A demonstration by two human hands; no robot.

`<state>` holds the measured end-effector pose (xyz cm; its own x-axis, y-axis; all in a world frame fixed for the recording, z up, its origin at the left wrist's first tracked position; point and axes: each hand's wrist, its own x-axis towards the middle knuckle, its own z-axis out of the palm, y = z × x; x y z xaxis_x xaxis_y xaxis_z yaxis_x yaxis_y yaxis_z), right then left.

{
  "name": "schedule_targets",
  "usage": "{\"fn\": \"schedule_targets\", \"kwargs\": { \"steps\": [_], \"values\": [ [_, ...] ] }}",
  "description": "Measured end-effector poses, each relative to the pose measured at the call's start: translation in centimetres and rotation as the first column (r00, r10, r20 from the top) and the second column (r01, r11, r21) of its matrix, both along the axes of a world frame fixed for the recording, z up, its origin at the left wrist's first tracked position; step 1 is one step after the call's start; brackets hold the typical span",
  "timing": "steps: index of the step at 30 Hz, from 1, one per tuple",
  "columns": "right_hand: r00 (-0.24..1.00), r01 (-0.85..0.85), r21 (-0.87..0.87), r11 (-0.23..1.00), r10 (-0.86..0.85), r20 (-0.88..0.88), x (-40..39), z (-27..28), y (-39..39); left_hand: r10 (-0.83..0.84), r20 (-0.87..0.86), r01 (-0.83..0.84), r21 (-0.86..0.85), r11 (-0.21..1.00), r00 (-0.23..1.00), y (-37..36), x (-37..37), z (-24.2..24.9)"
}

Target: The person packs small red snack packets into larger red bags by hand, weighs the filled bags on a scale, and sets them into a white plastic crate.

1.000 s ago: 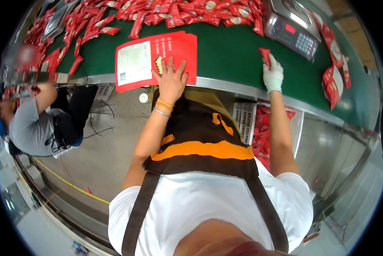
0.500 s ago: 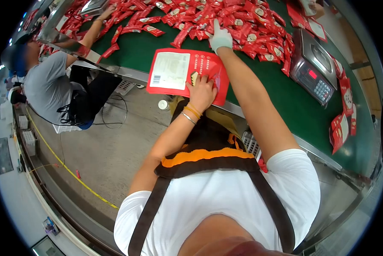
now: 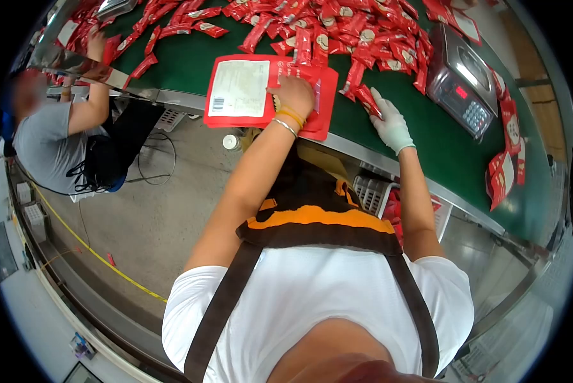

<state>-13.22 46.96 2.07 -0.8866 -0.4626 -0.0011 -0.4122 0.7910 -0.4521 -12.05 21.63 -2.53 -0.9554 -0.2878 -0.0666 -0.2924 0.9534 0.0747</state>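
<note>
A large red pouch [image 3: 238, 89] with a white label panel lies at the front edge of the green table, overhanging it slightly. My left hand [image 3: 296, 97], bare and with bands at the wrist, is closed over the pouch's right part; its fingertips are partly hidden. To the right, my right hand [image 3: 394, 127] in a white glove holds a small red packet [image 3: 367, 102] between thumb and fingers, just above the table surface. Many more small red packets [image 3: 321, 45] lie in a loose heap beyond both hands, several of them touching the pouch's far edge.
A digital scale [image 3: 462, 83] with a red display stands on the green table [image 3: 420, 153] at the right. Red pouches [image 3: 500, 179] lie along the far right side. A seated co-worker [image 3: 57, 134] handles packets at the left. A white crate [image 3: 371, 191] sits under the table edge.
My right hand has come back from the heap toward the table's front edge, now with a packet in it. My left hand has curled tighter over the pouch. Packets near the pouch have shifted.
</note>
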Motion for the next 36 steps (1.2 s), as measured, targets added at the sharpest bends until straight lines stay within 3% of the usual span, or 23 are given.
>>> {"fn": "schedule_targets", "kwargs": {
  "steps": [3, 5, 6, 7, 9, 11, 12, 13, 15, 16, 18, 19, 21, 22, 23, 25, 27, 29, 33, 34, 36],
  "values": [
    [1.0, 0.012, -0.021, 1.0, -0.012, -0.022, 0.7, -0.6, 0.7, 0.041, 0.114, -0.047, 0.053, 0.997, 0.993, -0.2, -0.8, 1.5],
    [0.974, 0.204, -0.099, 0.974, -0.191, 0.125, 0.7, 0.1, 0.2, -0.039, 0.118, 0.024, 0.126, 0.992, 0.992, -0.9, -0.7, 1.4],
    [0.942, 0.322, -0.261, 0.91, -0.281, 0.182, 1.1, 1.1, -0.4, -0.076, 0.184, 0.053, 0.128, 0.99, 0.98, -1.2, -0.9, 1.6],
    [0.949, 0.219, -0.304, 0.927, -0.275, -0.156, 0.3, -0.3, 0.2, -0.075, 0.185, 0.052, 0.127, 0.991, 0.98, -1.4, -1.4, 1.0],
    [0.909, 0.226, -0.39, 0.892, -0.337, -0.244, 0.5, 0.1, 0.3, -0.075, 0.266, 0.022, 0.194, 0.981, 0.961, -1.4, -1.6, 0.4],
    [0.91, 0.144, -0.339, 0.93, -0.259, -0.325, 0.3, -2.1, 0.7, -0.025, 0.287, -0.037, 0.209, 0.977, 0.958, -1.1, -1.7, 1.2],
    [0.931, 0.106, -0.108, 0.988, -0.137, -0.337, 0.6, -3.8, 1.2, 0.025, 0.302, -0.097, 0.224, 0.97, 0.953, -0.8, -1.7, 1.9],
    [0.946, 0.095, -0.085, 0.992, -0.117, -0.302, 2.3, -3.9, 0.4, 0.027, 0.301, -0.098, 0.223, 0.97, 0.953, -0.5, -1.4, 1.8],
    [0.949, 0.058, -0.04, 0.998, -0.068, -0.308, 3.0, -3.4, 0.6, 0.072, 0.132, -0.095, 0.179, 0.979, 0.989, 0.1, -0.8, 1.8],
    [0.948, 0.052, -0.041, 0.998, -0.062, -0.312, 2.7, -3.3, 0.7, 0.078, 0.128, -0.1, 0.178, 0.979, 0.989, 0.0, -0.3, 1.9],
    [0.969, 0.115, -0.045, 0.992, -0.123, -0.215, 2.6, -3.4, 0.8, -0.09, -0.078, 0.101, 0.146, 0.984, 0.993, -0.1, 1.5, 2.1],
    [0.968, 0.107, -0.054, 0.993, -0.117, -0.221, 2.8, -2.9, 0.2, -0.083, -0.084, 0.094, 0.138, 0.986, 0.993, -0.4, 2.1, 1.7],
    [0.99, 0.102, -0.276, 0.956, -0.124, -0.062, 3.6, -1.6, -1.0, -0.115, -0.355, 0.24, 0.333, 0.912, 0.928, -1.2, 3.4, 0.7],
    [0.994, 0.035, -0.324, 0.945, -0.066, -0.085, 4.0, -0.9, -2.4, -0.132, -0.401, 0.31, 0.419, 0.853, 0.907, -1.6, 4.2, 1.3],
    [0.995, -0.024, -0.353, 0.935, -0.01, -0.096, 4.5, -0.1, -4.0, -0.124, -0.397, 0.299, 0.417, 0.858, 0.909, -1.9, 4.4, 0.9],
    [0.982, -0.155, -0.297, 0.942, 0.115, -0.148, 4.3, 0.0, -6.3, -0.091, -0.629, 0.444, 0.43, 0.786, 0.772, -2.3, 4.6, 0.1],
    [0.978, -0.18, -0.301, 0.937, 0.138, -0.156, 3.7, -0.2, -6.8, -0.023, -0.675, 0.426, 0.44, 0.791, 0.738, -2.6, 4.5, -0.4],
    [0.966, -0.237, -0.309, 0.921, 0.19, -0.173, 2.9, -0.4, -6.9, 0.096, -0.674, 0.442, 0.578, 0.686, 0.732, -3.7, 4.3, -0.6],
    [0.865, -0.451, -0.156, 0.879, 0.387, -0.321, 3.6, 0.0, -7.5, 0.218, -0.622, 0.416, 0.704, 0.576, 0.752, -4.2, 4.4, 1.1],
    [0.855, -0.47, -0.121, 0.874, 0.417, -0.308, 3.7, 0.3, -7.9, 0.221, -0.625, 0.42, 0.706, 0.571, 0.749, -3.5, 4.5, 1.6],
    [0.857, -0.449, 0.004, 0.893, 0.432, -0.281, 3.9, -0.1, -8.8, 0.106, -0.753, 0.464, 0.503, 0.73, 0.649, -1.5, 5.4, 2.4]
  ]
}}
